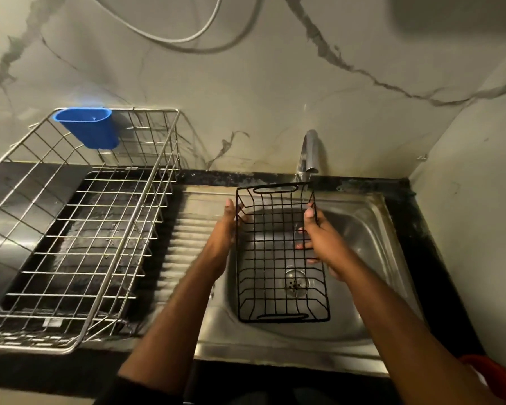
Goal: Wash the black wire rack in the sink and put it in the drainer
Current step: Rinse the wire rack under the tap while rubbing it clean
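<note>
Both hands [275,232] gripping black wire rack [281,258] sides, over sink [360,229]

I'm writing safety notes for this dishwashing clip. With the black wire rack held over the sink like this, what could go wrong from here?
1. The left hand and right hand hold the black wire rack only by its thin side wires; if wet, it might slip into the steel sink.
2. The rack's far end sits close beneath the chrome tap; lifting could knock it.
3. Carrying it left to the steel wire drainer may drip across the ribbed draining board.
</note>
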Action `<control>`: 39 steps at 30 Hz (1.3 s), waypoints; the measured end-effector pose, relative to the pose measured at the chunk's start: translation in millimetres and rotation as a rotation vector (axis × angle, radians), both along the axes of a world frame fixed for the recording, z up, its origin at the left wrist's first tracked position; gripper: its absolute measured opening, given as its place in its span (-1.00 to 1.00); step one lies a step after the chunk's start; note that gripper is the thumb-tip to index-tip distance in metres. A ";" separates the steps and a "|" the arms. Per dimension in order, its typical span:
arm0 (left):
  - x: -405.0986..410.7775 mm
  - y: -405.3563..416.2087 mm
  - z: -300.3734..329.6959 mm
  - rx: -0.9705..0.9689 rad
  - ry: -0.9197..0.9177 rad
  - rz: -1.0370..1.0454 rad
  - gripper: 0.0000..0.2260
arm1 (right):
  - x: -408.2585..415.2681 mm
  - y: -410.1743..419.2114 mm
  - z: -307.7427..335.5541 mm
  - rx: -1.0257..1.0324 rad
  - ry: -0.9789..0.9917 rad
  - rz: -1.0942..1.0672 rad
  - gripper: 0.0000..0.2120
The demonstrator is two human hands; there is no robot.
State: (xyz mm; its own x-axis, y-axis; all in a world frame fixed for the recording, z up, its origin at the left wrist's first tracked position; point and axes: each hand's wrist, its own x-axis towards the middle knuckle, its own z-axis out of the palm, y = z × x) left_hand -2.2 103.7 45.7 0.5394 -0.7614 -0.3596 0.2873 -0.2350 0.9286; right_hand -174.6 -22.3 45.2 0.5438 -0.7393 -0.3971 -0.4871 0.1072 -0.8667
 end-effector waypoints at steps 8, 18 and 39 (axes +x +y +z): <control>-4.8 10.4 -36.1 0.091 0.158 -0.062 -0.22 | 5.2 -13.3 -8.3 -0.036 0.104 -0.166 -0.40; -20.2 -28.5 -63.9 0.273 0.137 -0.164 -0.22 | -17.8 -44.7 -5.9 -0.144 0.099 -0.375 -0.25; -49.3 -69.5 -68.7 0.176 0.217 -0.232 -0.60 | -59.6 -57.9 1.0 -0.201 0.095 -0.477 -0.20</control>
State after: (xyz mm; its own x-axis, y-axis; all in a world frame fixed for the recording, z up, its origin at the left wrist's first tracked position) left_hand -51.5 34.1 -22.9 0.2565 -0.7707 -0.5833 0.3938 -0.4678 0.7912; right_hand -234.2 -80.2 46.2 0.0970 -0.9627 -0.2527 -0.5020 0.1719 -0.8476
